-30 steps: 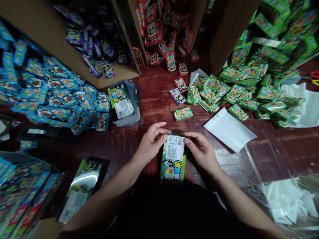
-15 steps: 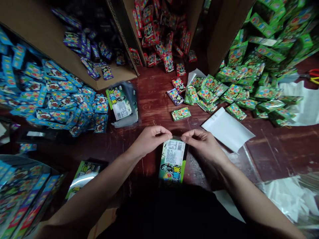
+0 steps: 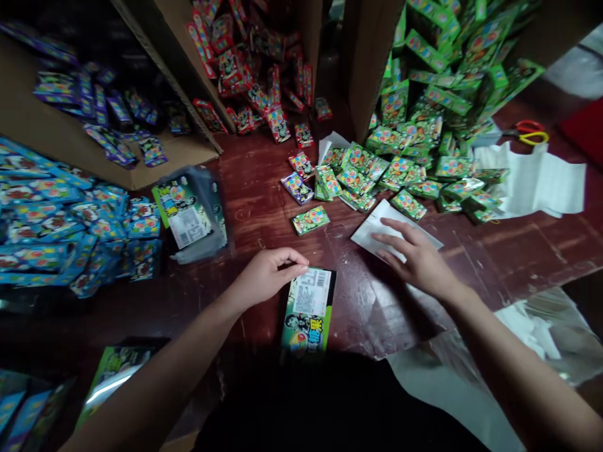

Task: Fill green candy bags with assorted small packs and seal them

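Head: left fingers (image 3: pixel 289 272) pinch one packet (image 3: pixel 308 304), right fingers (image 3: pixel 394 243) over one pad (image 3: pixel 371 221).

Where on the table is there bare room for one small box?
Bare table shows between the pack stack and the lone green box, beyond the left hand; also right of the right hand. The green pile and blue pile are crowded.

Below the left grip (image 3: pixel 268 276), the packet (image 3: pixel 291 323) is green, black-edged, with yellow characters and a white, dark-printed label (image 3: pixel 311 290). Beneath the right grip (image 3: pixel 412 257), the sheet (image 3: pixel 370 231) is plain white. Beyond both grips come purple boxes (image 3: pixel 98 100), red boxes (image 3: pixel 235 63) and patterned green boxes (image 3: pixel 405 172); left of them, blue boxes (image 3: pixel 47 213). The tabletop (image 3: pixel 252 213) is streaky reddish-brown.
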`<state>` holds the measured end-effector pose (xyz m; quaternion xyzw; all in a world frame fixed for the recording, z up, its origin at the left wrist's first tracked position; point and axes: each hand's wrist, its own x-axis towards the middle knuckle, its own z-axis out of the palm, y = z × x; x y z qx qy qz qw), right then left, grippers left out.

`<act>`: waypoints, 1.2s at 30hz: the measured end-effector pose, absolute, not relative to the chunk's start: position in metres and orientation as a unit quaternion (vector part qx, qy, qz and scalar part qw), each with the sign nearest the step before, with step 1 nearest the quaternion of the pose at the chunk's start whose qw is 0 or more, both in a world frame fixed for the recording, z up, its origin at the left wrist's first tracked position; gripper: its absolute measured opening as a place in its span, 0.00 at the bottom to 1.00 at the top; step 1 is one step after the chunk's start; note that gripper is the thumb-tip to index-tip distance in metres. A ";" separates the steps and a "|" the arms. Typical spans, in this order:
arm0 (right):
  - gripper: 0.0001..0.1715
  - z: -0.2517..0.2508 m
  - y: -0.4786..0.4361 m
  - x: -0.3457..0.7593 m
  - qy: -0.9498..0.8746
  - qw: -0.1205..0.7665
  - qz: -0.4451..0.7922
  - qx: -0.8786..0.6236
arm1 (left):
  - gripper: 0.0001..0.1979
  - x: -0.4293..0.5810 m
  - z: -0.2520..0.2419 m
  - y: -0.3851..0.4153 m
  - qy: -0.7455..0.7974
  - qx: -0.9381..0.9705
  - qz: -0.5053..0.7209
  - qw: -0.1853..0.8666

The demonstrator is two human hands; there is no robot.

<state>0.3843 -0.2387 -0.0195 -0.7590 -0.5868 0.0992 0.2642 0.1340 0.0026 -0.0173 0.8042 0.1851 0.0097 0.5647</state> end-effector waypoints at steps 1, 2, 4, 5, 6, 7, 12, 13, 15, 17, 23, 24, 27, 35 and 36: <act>0.20 -0.024 -0.249 0.395 -0.588 0.209 0.067 -0.778 | 0.06 0.142 -0.016 -0.001 0.174 0.838 0.029 0.516; 0.20 -0.028 -0.258 0.399 -0.583 0.160 0.049 -0.795 | 0.06 0.151 -0.014 -0.006 0.162 0.869 0.055 0.463; 0.21 -0.034 -0.269 0.390 -0.563 0.096 0.047 -0.820 | 0.07 0.171 -0.010 -0.022 0.129 0.915 0.101 0.369; 0.21 -0.034 -0.271 0.380 -0.553 0.082 0.056 -0.827 | 0.09 0.182 -0.008 -0.032 0.106 0.930 0.110 0.334; 0.21 -0.033 -0.271 0.368 -0.549 0.077 0.070 -0.829 | 0.11 0.193 -0.008 -0.043 0.080 0.944 0.109 0.302; 0.20 -0.030 -0.269 0.358 -0.552 0.076 0.086 -0.826 | 0.12 0.203 -0.008 -0.053 0.053 0.956 0.097 0.271; 0.17 -0.009 -0.244 0.382 -0.572 0.099 0.041 -0.813 | 0.17 0.235 -0.027 -0.079 -0.018 0.988 0.026 0.149; 0.17 -0.007 -0.237 0.399 -0.586 0.106 0.024 -0.803 | 0.17 0.236 -0.031 -0.078 -0.027 0.990 0.020 0.139; 0.19 -0.004 -0.219 0.433 -0.642 0.122 0.037 -0.756 | 0.16 0.236 -0.035 -0.075 -0.045 0.990 0.014 0.130; 0.20 -0.005 -0.198 0.459 -0.693 0.121 0.090 -0.705 | 0.16 0.235 -0.037 -0.071 -0.054 0.990 0.008 0.130; 0.16 -0.012 -0.154 0.478 -0.724 0.076 0.217 -0.650 | 0.15 0.232 -0.041 -0.069 -0.047 0.990 0.010 0.130; 0.16 -0.012 -0.152 0.477 -0.724 0.075 0.225 -0.648 | 0.15 0.231 -0.043 -0.069 -0.046 0.990 0.014 0.132; 0.18 -0.012 -0.153 0.474 -0.718 0.082 0.223 -0.654 | 0.15 0.230 -0.046 -0.069 -0.042 0.990 0.026 0.135; 0.04 -0.020 -0.172 0.472 -0.700 0.152 0.222 -0.661 | 0.12 0.235 -0.045 -0.073 -0.031 0.990 0.047 0.131; 0.02 -0.019 -0.175 0.472 -0.699 0.163 0.222 -0.660 | 0.12 0.236 -0.044 -0.074 -0.032 0.989 0.045 0.134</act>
